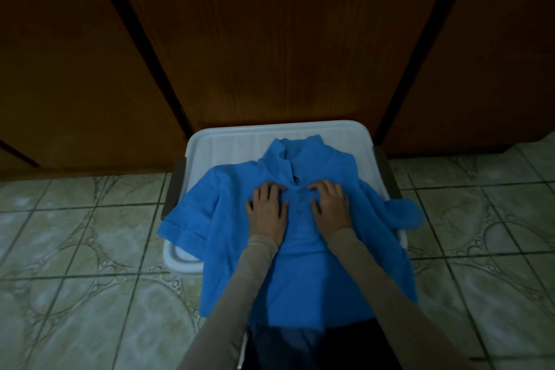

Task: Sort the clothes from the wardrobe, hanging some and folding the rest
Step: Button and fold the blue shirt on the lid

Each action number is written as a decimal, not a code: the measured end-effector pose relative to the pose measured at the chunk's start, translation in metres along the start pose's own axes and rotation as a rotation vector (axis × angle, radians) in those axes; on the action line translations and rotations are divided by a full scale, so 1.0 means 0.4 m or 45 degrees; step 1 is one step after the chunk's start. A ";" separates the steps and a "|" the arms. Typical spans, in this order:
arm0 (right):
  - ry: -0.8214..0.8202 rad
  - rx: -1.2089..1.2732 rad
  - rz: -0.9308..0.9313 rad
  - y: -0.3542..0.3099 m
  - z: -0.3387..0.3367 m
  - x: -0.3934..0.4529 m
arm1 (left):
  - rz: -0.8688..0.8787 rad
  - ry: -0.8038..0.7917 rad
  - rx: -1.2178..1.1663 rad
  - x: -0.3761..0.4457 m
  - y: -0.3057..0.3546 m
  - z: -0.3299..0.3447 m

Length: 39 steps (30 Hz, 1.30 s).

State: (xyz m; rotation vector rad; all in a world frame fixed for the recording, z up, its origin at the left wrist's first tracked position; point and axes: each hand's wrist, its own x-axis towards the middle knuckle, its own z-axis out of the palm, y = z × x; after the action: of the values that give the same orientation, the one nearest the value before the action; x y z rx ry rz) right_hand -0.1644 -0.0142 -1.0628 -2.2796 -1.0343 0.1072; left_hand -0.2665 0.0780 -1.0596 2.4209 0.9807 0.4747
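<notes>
A bright blue polo shirt (303, 276) lies face up, spread over a white plastic lid (234, 137), collar away from me and buttons down the middle. Its hem hangs over the lid's near edge toward me. My left hand (268, 207) presses flat on the chest just left of the button placket. My right hand (329, 204) presses flat just right of it, fingers slightly bent at the tips. Both sleeves spread outward; the right sleeve (402, 213) droops past the lid's right edge.
The lid sits on a container with dark handles (179, 170) on its sides, on a patterned tiled floor (75, 249). Closed brown wooden wardrobe doors (270, 39) stand right behind it. Dark clothing (300, 348) shows below the shirt's hem.
</notes>
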 end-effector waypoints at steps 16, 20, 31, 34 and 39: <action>-0.189 -0.502 -0.013 0.018 -0.083 -0.063 | -0.005 -0.511 0.456 -0.066 -0.044 -0.088; -0.127 -0.472 -0.006 0.009 -0.097 -0.069 | 0.004 -0.503 0.486 -0.097 -0.031 -0.112; -0.354 0.020 0.162 -0.089 -0.119 0.027 | -0.534 -0.446 -0.184 0.040 0.059 -0.155; -0.378 -0.057 0.165 -0.102 -0.112 0.043 | -0.675 -0.482 -0.315 0.088 0.073 -0.163; -0.331 -0.033 0.314 -0.100 -0.109 0.048 | -0.851 -0.529 -0.332 0.135 0.099 -0.140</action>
State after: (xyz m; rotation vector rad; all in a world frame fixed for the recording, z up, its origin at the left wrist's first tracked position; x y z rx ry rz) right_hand -0.1636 -0.0029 -1.0018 -2.4541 -0.8772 0.5062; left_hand -0.2348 0.1087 -0.9845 1.7174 1.3397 -0.1296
